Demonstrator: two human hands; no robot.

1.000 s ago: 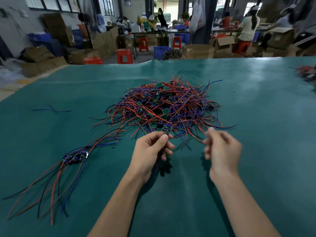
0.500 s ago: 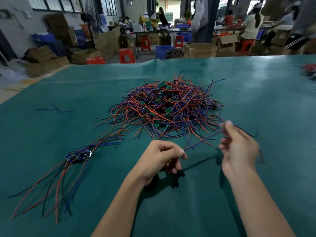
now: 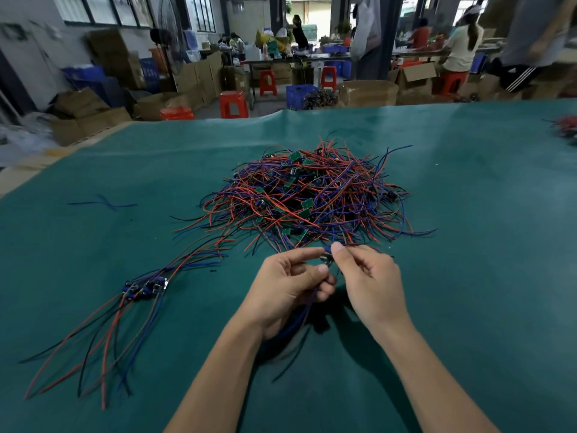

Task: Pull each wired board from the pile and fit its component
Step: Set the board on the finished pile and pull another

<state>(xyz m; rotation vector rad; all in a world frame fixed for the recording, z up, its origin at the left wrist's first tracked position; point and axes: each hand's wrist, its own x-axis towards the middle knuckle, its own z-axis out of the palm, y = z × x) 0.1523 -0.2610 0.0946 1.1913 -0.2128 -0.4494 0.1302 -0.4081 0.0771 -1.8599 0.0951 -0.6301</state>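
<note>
Where green mat (image 3: 468,276) ends, red stools (image 3: 232,103), cardboard boxes (image 3: 368,93).

The counter (image 3: 468,276) wears a plain teal-green cover, unpatterned. On it the pile (image 3: 306,198) is a tangle of red, blue and black wires dotted with small green boards. Near left, the finished bundle (image 3: 143,287) shows blue and silvery parts with red, blue, black and grey wires trailing nearer. A lone blue wire (image 3: 103,203) lies far left. A blue wire (image 3: 307,310) hangs under the left hand (image 3: 290,289); the small part (image 3: 327,257) between the hands looks dark and silvery. Beyond the counter stand red stools (image 3: 233,103), blue crates (image 3: 301,95) and brown cardboard boxes (image 3: 368,93)
</note>
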